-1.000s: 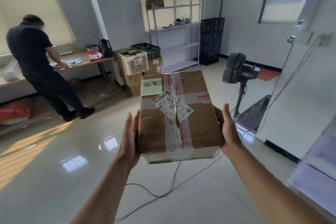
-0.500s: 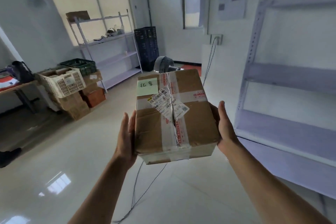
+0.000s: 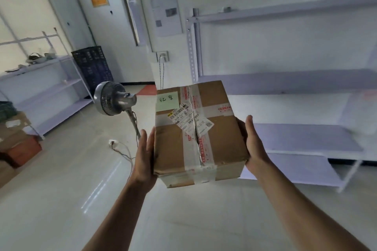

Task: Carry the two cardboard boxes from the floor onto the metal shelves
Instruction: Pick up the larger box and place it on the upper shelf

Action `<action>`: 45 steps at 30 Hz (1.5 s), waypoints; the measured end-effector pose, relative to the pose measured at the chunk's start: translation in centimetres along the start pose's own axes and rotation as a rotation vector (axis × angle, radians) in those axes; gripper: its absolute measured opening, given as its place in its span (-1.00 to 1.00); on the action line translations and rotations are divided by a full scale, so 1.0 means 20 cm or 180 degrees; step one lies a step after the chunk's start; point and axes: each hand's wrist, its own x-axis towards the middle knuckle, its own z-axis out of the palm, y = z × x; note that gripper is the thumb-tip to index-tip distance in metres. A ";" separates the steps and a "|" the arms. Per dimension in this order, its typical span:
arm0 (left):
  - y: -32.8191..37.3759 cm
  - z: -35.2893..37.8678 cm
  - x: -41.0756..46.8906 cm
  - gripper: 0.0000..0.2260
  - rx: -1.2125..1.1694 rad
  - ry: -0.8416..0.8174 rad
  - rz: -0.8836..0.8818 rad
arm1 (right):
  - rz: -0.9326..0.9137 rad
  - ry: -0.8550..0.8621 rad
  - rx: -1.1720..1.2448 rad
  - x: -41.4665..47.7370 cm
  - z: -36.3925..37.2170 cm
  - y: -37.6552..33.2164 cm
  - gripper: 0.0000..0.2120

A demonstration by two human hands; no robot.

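Taped brown cardboard box [image 3: 195, 128] | left hand [image 3: 143, 155], right hand [image 3: 253, 142] clamp sides | keep level, slide onto pale metal shelf [image 3: 306, 136]

Bare boards are offered by the metal shelves [image 3: 302, 138] ahead and to the right, with open gaps between tiers. The floor [image 3: 61, 199] before them is left open; a standing fan [image 3: 114, 99] and its trailing cord [image 3: 122, 151] are placed to the left.

My palms sit hidden behind the cardboard box [image 3: 195, 134]; the metal shelves [image 3: 295, 85] run blurred past the right edge.
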 end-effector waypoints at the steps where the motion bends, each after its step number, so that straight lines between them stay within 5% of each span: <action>1: -0.02 0.05 0.04 -0.39 -0.0027 -0.0131 -0.0032 | -0.0033 0.0055 0.0014 0.00 -0.06 -0.02 -0.37; 26: -0.45 1.09 1.17 -0.41 0.0049 -0.1910 -0.0889 | -0.0432 0.1845 0.0301 0.16 -1.02 -0.35 -0.38; 35: -0.62 1.53 1.39 -0.39 0.0089 -0.2111 -0.0844 | -0.0373 0.2021 0.0238 0.31 -1.46 -0.45 -0.38; 45: -0.81 2.22 1.58 -0.42 0.0002 -0.1610 -0.0778 | -0.0257 0.1845 0.0182 0.57 -2.16 -0.77 -0.36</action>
